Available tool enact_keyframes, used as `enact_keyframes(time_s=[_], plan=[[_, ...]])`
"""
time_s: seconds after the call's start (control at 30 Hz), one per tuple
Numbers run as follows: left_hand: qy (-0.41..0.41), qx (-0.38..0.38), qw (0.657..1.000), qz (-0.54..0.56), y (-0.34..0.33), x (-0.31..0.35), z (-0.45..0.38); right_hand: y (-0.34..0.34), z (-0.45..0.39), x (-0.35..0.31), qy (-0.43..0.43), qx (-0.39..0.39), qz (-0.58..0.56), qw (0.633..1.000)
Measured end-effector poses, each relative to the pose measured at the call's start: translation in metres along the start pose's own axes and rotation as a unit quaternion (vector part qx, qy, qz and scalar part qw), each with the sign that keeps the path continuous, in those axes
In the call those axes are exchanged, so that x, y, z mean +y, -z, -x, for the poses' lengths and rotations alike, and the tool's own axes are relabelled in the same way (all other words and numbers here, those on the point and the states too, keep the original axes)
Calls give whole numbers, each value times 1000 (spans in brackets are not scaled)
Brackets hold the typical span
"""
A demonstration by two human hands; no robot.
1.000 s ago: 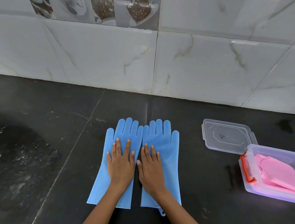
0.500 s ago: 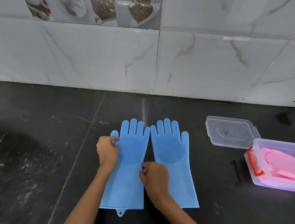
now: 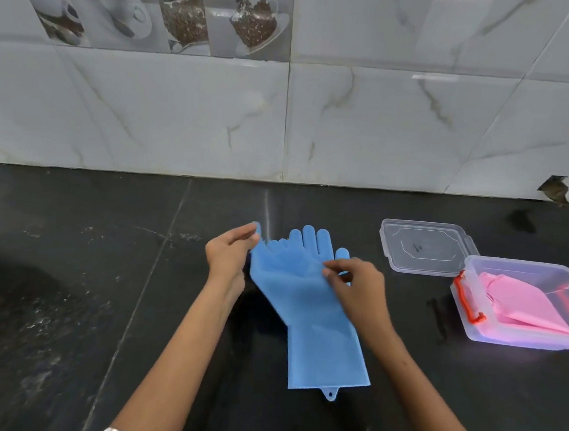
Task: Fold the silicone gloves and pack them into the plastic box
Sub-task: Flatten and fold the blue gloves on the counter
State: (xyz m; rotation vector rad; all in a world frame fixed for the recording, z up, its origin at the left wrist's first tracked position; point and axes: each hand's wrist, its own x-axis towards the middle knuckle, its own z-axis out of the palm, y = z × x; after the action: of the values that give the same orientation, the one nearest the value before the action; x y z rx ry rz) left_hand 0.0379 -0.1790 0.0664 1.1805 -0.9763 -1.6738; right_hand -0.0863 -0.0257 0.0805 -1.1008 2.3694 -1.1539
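Hands work blue gloves on a dark counter: left hand pinches the upper glove's thumb edge, right hand pinches its far side, laying it over the lower one. To the right, a plastic box holds pink gloves, lid just beside it.

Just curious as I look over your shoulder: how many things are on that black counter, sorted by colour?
Blue: 2, the blue silicone gloves, one laid over the other.
Pink: 1 folded bundle, the pink gloves; their number cannot be told.
Clear: 2, the plastic box and its lid.
Total: 5.
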Motion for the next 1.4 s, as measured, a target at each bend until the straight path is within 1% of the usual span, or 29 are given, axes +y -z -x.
enact_keyframes(time_s=[0.07,0.2,0.27,0.33,0.4,0.43,0.5,0.57,0.6,0.63,0.67,0.7,0.73,0.8,0.93,1.03,1.1,1.2,1.27,1.33,1.4], plan=[[-22,-33,999,12,-30,7,12,27,-1,4,5,41,16,999],[-102,-115,987,50,-73,2,36,71,11,28,14,131,47,990],[-105,-115,987,38,-82,-20,46,81,20,48,0,153,76,985],[-61,-91,994,-6,-85,-52,55,81,29,73,-36,135,113,984],[-25,-76,993,-86,-81,-85,62,73,39,97,-97,88,149,980],[-33,-78,987,-134,-76,-96,64,67,43,106,-125,62,169,976],[-105,-79,965,-228,-66,-109,62,58,51,119,-157,32,217,963],[-202,-54,926,-315,-54,-110,55,48,54,120,-137,46,245,959],[-231,-36,907,-350,-47,-108,50,42,54,117,-108,51,244,962],[-239,-22,896,-374,-40,-106,44,35,53,114,-70,50,243,966],[-229,-16,892,-388,-34,-104,39,27,51,109,-31,45,245,968],[-208,-20,894,-396,-29,-103,34,19,49,105,-6,31,244,969],[-186,-32,897,-401,-26,-103,30,11,46,100,0,12,235,972],[-163,-49,897,-409,-25,-105,24,-5,37,92,-10,-19,223,974],[-160,-36,903,-396,-24,-105,16,-26,13,81,-14,-26,254,967],[-159,-42,898,-409,-16,-102,11,-36,-1,77,-19,-38,290,956],[-162,-42,896,-411,-7,-100,11,-42,-5,74,-21,-32,297,954],[-174,-37,894,-410,14,-92,9,-54,-9,63,-14,-23,289,957],[-174,-45,893,-413,30,-85,4,-64,-10,54,7,-17,274,962],[-173,-46,892,-416,45,-77,-3,-74,-8,45,33,-36,243,969],[-173,-39,890,-420,58,-70,-11,-84,-6,38,41,-65,238,968]])
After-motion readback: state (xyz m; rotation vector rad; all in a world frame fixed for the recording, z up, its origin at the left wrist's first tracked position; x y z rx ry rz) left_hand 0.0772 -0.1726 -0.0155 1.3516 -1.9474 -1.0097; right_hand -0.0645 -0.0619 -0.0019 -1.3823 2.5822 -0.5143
